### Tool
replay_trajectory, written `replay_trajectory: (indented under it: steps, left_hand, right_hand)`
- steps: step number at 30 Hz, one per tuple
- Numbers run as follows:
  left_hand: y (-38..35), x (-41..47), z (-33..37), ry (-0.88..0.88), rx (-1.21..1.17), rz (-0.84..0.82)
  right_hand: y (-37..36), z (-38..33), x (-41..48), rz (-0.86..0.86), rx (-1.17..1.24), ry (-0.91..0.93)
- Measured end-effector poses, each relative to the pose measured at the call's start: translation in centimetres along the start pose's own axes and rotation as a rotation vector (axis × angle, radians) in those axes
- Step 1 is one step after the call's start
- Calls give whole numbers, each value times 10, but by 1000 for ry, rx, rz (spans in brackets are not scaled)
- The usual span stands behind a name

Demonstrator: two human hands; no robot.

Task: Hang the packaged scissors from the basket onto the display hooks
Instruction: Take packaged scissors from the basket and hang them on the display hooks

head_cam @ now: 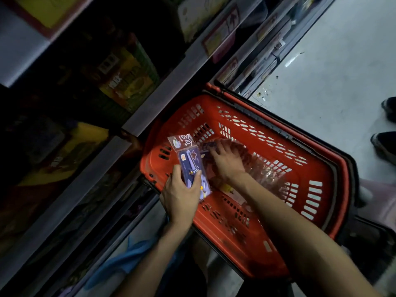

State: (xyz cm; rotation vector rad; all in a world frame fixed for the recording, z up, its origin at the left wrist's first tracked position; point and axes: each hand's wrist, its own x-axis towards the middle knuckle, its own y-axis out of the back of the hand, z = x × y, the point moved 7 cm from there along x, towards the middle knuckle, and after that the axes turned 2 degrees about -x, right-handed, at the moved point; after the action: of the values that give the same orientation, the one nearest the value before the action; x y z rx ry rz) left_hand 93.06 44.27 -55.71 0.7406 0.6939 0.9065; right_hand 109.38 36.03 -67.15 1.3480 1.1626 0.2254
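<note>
Left hand point(182, 196) grips a light, stiff, slick pack point(190, 159) by its lower edges. Right hand point(227, 161) rests flat-fingered in the basket point(317, 166).

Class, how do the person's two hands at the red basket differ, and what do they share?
The left hand grips a purple scissors pack; the right hand holds nothing. The left hand's fingers curl round the pack; the right hand's fingers spread over blurred packs inside the basket. Both are bare.
</note>
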Motion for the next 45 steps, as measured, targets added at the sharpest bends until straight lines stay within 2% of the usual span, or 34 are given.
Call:
replay_trajectory:
  steps: [2,4,6,9,13,17,24,30,35,39,41,45]
  left_hand:
    - [1,-1,0,-13,-8,10]
    - [2,-2,2,-13,-10,11]
    - [1,-2,3,-16,-3,6]
    - [3,-2,8,-7,23,-12]
    - [2,-2,11,-13,63,-35]
    - [1,-1,9,-19,72,-42]
    - [0,-3,15,-14,114,-70]
    - [5,-5,25,8,113,-135]
    - [9,0,24,100,-189,-255]
    - [15,-16,36,265,-406,-307]
    - [13,-33,46,390,-568,-387]
    - [23,-75,105,600,-1118,-623]
  right_hand:
    - [-22,10,-2,-128,-102,9]
    - [-36,20,-15,-166,-248,77]
    - [-42,28,-29,-116,-394,156]
    - [-38,29,-45,-9,-486,273]
    - [-26,30,-47,22,-385,270]
    - [-26,35,-45,-160,-359,150]
    - [-30,40,-61,-88,-299,-40]
    - [4,29,-106,18,-50,-159]
    - [51,31,-167,283,420,-473]
    - [81,20,-216,545,715,-521]
    - [107,5,-240,680,711,-437]
    - [148,-39,-280,897,294,-158]
